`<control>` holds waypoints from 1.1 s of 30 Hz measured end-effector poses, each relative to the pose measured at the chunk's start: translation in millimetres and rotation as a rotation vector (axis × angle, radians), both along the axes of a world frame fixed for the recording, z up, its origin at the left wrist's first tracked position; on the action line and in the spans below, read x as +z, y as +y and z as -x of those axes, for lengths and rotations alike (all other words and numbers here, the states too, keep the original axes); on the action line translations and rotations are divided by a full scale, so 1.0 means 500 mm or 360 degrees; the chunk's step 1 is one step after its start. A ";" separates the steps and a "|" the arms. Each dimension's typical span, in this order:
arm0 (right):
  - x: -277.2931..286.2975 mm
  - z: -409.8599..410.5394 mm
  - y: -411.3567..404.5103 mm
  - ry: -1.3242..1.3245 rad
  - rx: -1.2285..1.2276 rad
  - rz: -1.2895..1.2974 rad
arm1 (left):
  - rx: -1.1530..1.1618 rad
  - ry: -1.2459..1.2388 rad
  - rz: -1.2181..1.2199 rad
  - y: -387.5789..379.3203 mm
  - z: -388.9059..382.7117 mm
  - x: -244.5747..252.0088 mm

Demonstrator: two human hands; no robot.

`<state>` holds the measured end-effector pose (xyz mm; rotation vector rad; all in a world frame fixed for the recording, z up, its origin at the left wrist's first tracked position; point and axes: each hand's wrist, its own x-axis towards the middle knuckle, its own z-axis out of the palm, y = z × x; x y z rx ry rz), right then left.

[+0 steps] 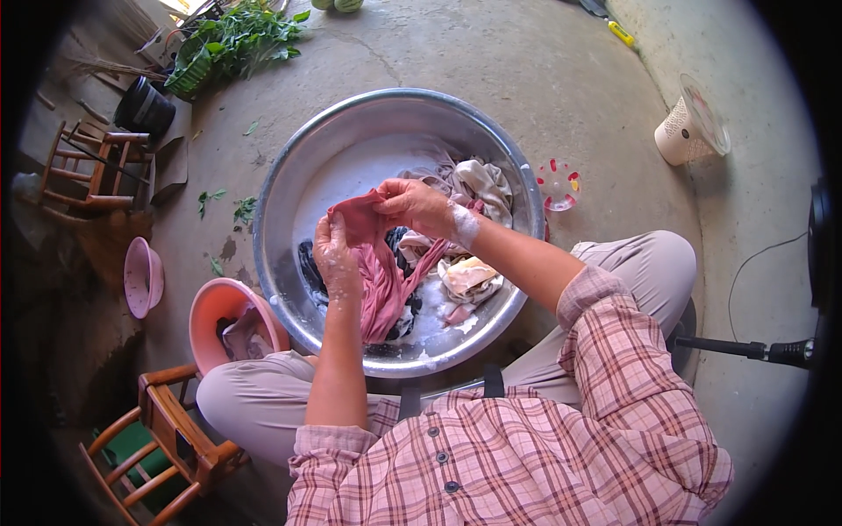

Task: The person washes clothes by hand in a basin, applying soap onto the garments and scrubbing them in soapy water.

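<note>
A pink garment (378,283) is stretched between my two hands over a large round metal basin (329,121). My left hand (337,260) grips one edge of the cloth, thumb on top. With pinched fingers, my right hand (414,205) holds the other edge; white suds cling to its wrist. The lower part of the garment hangs into the basin. Dark wet cloth (311,266) lies at the basin's left, partly hidden. Pale clothes (483,184) are heaped at the right. A yellowish bar of soap (470,273) rests on a bundled light cloth (464,294). Foam and cloudy water show around them.
A pink plastic bucket (204,322) with cloth inside stands left of the basin, near a small pink bowl (145,279). Wooden chairs (164,427) are at the left. Leafy greens (243,39) fill a basket behind. A perforated waste bin (681,135) stands by the right wall.
</note>
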<state>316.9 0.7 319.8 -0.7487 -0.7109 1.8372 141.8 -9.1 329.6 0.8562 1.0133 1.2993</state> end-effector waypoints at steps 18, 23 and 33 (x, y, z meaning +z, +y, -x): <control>0.081 0.032 -0.027 -0.1440 -0.0109 -0.1337 | -0.0209 -0.0766 0.0539 0.014 0.046 0.022; 0.106 0.039 -0.038 -0.1396 -0.0051 -0.1054 | -0.0186 -0.0585 0.0389 0.018 0.061 -0.006; 0.033 -0.005 -0.010 -0.0667 -0.0030 -0.0138 | -0.0159 0.0014 0.0221 0.017 0.055 0.018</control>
